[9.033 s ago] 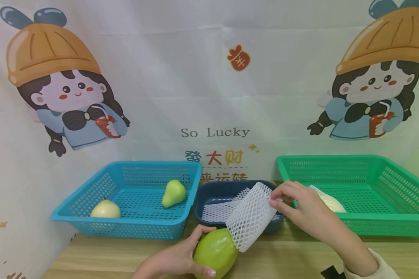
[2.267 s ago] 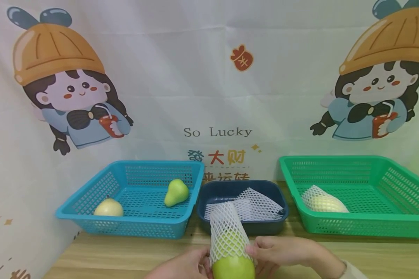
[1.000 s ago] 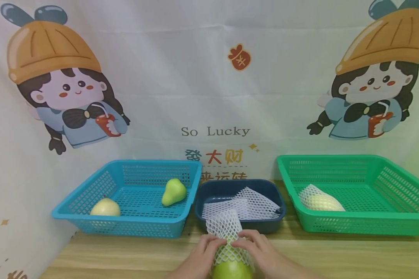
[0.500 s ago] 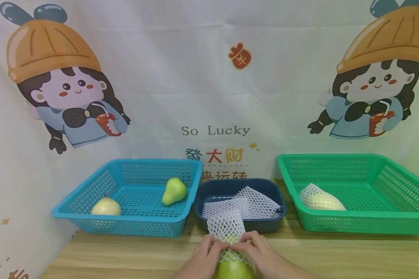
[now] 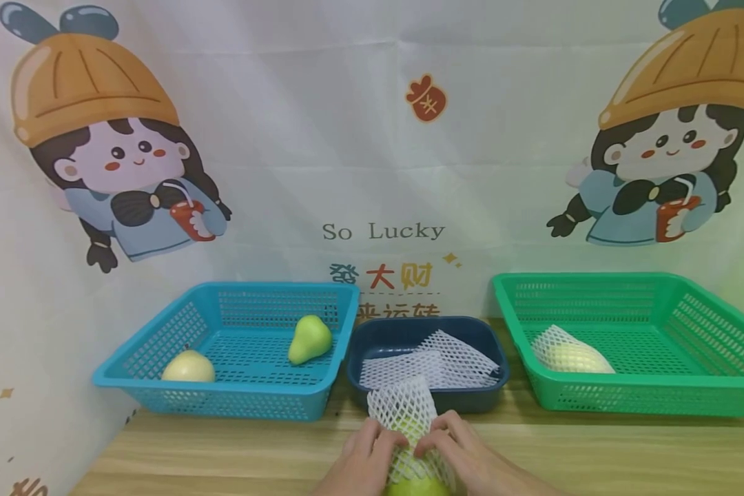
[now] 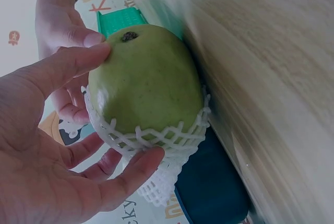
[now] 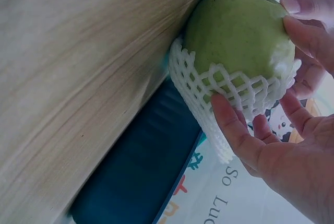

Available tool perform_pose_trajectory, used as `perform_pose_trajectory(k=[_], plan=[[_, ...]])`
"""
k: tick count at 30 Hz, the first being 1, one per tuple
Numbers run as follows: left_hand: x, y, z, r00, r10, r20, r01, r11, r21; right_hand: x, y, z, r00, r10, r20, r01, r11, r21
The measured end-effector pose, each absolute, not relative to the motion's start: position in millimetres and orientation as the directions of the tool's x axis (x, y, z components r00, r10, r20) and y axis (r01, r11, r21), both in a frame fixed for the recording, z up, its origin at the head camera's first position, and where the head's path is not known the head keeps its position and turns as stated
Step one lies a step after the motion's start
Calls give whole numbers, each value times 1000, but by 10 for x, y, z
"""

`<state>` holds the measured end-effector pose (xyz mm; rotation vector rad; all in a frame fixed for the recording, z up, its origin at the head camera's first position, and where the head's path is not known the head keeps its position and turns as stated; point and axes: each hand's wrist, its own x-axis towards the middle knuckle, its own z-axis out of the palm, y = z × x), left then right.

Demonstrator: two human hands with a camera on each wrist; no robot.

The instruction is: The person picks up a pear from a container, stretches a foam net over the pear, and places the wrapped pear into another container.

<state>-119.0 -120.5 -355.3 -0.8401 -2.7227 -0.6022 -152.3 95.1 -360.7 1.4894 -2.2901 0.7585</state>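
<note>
In the head view a large green papaya-like fruit lies low in front of the person, its far part inside a white foam net sleeve. My left hand grips it from the left and my right hand from the right. In the left wrist view the fruit's near end, with a brown stem scar, is bare. Both thumbs meet on this bare end, while fingers curl around to the net's edge. The right wrist view shows the netting around its far half, tapering into a loose tail.
Behind the hands stands a dark blue tray with loose foam nets. At left, a blue basket holds a green pear and a round pale fruit. At right, a green basket holds a netted pale fruit.
Earlier the right hand held the net apart from the fruit; since then it has gone over the fruit's far part. Over the last second its edge has slid farther toward the near end.
</note>
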Motion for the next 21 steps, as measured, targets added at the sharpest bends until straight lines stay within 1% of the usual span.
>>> perform_pose_trajectory(k=[2, 4, 6, 8, 13, 14, 16, 17, 21], plan=[[-1175, -1186, -3557, -806, 475, 353, 579, 755, 306, -1522, 942, -3606, -420, -746, 518, -907, 317, -279], [-1160, -1167, -3571, -791, 464, 398, 587, 758, 285, -1526, 933, -3610, -411, -742, 530, -911, 309, -274], [-1147, -1149, -3575, -794, 456, 403, 582, 761, 286, -1531, 927, -3622, -401, -741, 538, -915, 304, -264], [-1138, -1136, -3574, -806, 451, 384, 571, 765, 299, -1538, 917, -3636, -385, -736, 557, -923, 297, -246], [-1110, -1096, -3542, -851, 447, 277, 520, 796, 310, -1548, 897, -3658, -316, -731, 604, -949, 248, -196], [-1100, -1085, -3533, -861, 442, 251, 504, 806, 311, -1542, 896, -3656, -312, -733, 605, -950, 240, -199], [-1079, -1063, -3524, -866, 435, 246, 495, 817, 297, -1520, 901, -3647, -322, -742, 588, -947, 243, -212], [-1067, -1052, -3517, -868, 431, 246, 490, 822, 290, -1508, 900, -3639, -351, -744, 569, -935, 248, -253], [-1027, -1014, -3496, -859, 428, 280, 493, 839, 229, -1468, 893, -3617, -410, -756, 510, -907, 277, -318]])
